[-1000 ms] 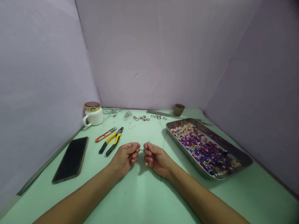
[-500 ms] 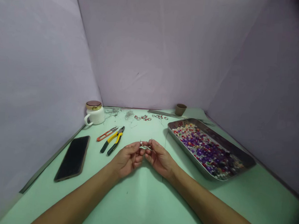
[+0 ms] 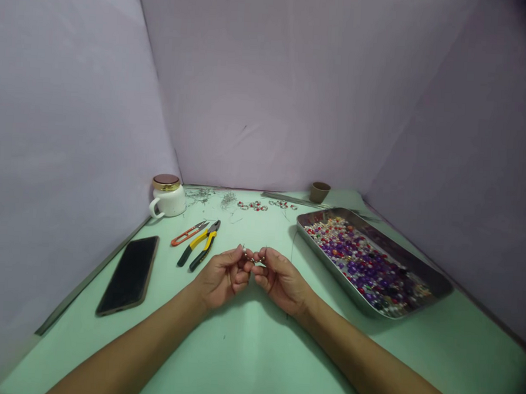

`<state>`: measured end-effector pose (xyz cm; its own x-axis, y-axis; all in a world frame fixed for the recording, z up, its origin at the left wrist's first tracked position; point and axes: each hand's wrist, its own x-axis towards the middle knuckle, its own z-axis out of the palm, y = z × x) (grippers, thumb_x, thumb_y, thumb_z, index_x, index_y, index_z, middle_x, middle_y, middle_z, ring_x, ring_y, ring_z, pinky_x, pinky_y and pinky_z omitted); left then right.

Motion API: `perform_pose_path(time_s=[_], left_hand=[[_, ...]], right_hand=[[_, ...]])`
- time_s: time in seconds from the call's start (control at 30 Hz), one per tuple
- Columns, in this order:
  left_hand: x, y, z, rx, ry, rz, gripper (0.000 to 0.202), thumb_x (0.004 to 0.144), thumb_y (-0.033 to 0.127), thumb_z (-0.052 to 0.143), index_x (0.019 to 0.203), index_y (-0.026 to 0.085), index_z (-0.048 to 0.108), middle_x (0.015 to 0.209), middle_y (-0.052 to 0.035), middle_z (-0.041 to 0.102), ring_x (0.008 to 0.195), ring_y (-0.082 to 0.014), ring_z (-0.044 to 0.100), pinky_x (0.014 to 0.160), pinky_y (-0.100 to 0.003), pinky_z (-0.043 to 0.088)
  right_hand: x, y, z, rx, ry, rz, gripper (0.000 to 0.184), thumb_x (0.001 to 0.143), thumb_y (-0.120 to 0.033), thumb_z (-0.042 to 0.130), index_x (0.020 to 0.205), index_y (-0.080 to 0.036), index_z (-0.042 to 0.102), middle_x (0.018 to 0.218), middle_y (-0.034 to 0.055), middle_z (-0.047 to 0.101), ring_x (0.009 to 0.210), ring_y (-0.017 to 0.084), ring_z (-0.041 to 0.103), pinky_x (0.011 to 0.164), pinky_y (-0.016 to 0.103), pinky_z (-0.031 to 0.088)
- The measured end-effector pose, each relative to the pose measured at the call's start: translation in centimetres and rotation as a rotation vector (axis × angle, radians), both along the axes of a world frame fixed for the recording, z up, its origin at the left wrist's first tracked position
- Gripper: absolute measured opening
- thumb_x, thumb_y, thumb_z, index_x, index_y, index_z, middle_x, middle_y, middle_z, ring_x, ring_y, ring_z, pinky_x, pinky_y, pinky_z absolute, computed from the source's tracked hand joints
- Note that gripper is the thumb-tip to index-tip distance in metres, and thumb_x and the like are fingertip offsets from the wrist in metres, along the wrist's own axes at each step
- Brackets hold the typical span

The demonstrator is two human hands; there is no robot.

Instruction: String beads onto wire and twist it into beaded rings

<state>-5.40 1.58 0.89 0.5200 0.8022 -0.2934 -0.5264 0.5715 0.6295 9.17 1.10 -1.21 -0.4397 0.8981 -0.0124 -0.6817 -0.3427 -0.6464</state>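
Note:
Between my two hands, above the middle of the table, is a short beaded wire (image 3: 254, 260) with small pale, shiny beads. My left hand (image 3: 226, 275) is closed, its thumb and forefinger pinching one end by a white bead. Pinching the other end, my right hand (image 3: 280, 279) is closed too, fingers curled in. The fingertips of both hands nearly meet, and they partly hide the piece. Beyond the hands lie several finished-looking red and silver beaded rings (image 3: 252, 205).
On the left are a phone (image 3: 129, 275), yellow-black pliers (image 3: 199, 245), orange thread snips (image 3: 189, 233) and a lidded white mug (image 3: 168, 201). A metal tray (image 3: 330, 265) of mixed beads stands right. A brown cup (image 3: 319, 192), wire scraps (image 3: 228, 200) and thin rods (image 3: 291, 199) lie at the back.
My left hand has shifted slightly left with its end of the beaded wire, so the fingertips are a little further apart. The view has tilted very slightly.

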Motion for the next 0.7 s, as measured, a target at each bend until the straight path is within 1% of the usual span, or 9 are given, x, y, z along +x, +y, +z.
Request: perform_pose_path(time_s=[0.07,0.13,0.2,0.37,0.5,0.6,0.7], left_hand=[[0.0,0.0,0.1,-0.024,0.015,0.011,0.020,0.081,0.023,0.048,0.074,0.007,0.058,0.056,-0.0029,0.051,0.036,-0.0029,0.040,0.032,-0.013,0.031],[-0.1,0.0,0.0,-0.036,0.015,0.010,0.018,0.080,0.020,0.049,0.073,0.006,0.058,0.056,-0.0028,0.051,0.036,-0.0022,0.040,0.032,-0.012,0.032],[-0.2,0.0,-0.2,-0.022,0.018,0.006,0.016,0.079,0.018,0.051,0.072,0.006,0.058,0.056,-0.0024,0.051,0.036,-0.0021,0.040,0.032,-0.012,0.032],[-0.3,0.1,-0.5,0.039,0.092,-0.019,0.015,0.075,0.017,0.056,0.064,0.007,0.057,0.053,-0.0023,0.050,0.035,-0.0014,0.038,0.031,-0.011,0.028],[-0.5,0.2,-0.4,0.096,0.108,-0.091,0.014,0.072,0.020,0.060,0.068,0.006,0.059,0.055,-0.0029,0.051,0.036,-0.0015,0.037,0.030,-0.011,0.025],[-0.9,0.3,-0.4,0.132,0.114,-0.164,0.013,0.072,0.019,0.060,0.070,0.007,0.060,0.056,-0.0049,0.052,0.041,-0.0041,0.043,0.030,-0.010,0.023],[-1.3,0.4,-0.5,0.161,0.140,-0.204,0.013,0.073,0.020,0.058,0.070,0.007,0.060,0.060,-0.0076,0.056,0.046,-0.0069,0.049,0.032,-0.012,0.028]], right_hand=[[0.0,0.0,0.3,0.019,-0.015,-0.012,0.023,0.067,-0.028,0.071,0.080,-0.014,0.058,0.072,0.0020,0.064,0.066,0.013,0.066,0.053,0.015,0.052],[0.0,0.0,0.5,0.030,-0.032,-0.023,0.026,0.067,-0.026,0.071,0.086,-0.016,0.056,0.070,0.0006,0.064,0.066,0.013,0.065,0.054,0.016,0.052],[0.0,-0.1,0.7,0.046,-0.066,-0.021,0.027,0.068,-0.026,0.071,0.088,-0.016,0.055,0.068,0.0008,0.063,0.064,0.012,0.065,0.055,0.018,0.053],[-0.3,-0.3,0.8,0.105,-0.169,-0.020,0.024,0.067,-0.029,0.071,0.074,-0.012,0.055,0.063,0.0037,0.064,0.056,0.010,0.061,0.056,0.020,0.053],[-0.3,-0.3,0.9,0.100,-0.209,-0.049,0.026,0.066,-0.033,0.071,0.067,-0.012,0.056,0.060,0.0027,0.062,0.053,0.010,0.060,0.053,0.019,0.051],[-0.3,-0.3,1.0,0.111,-0.232,-0.062,0.027,0.063,-0.034,0.072,0.066,-0.012,0.057,0.058,0.0010,0.061,0.050,0.009,0.058,0.051,0.019,0.050],[-0.3,-0.3,1.1,0.122,-0.292,-0.036,0.028,0.063,-0.036,0.072,0.066,-0.012,0.058,0.056,0.0019,0.062,0.048,0.010,0.058,0.049,0.020,0.048]])
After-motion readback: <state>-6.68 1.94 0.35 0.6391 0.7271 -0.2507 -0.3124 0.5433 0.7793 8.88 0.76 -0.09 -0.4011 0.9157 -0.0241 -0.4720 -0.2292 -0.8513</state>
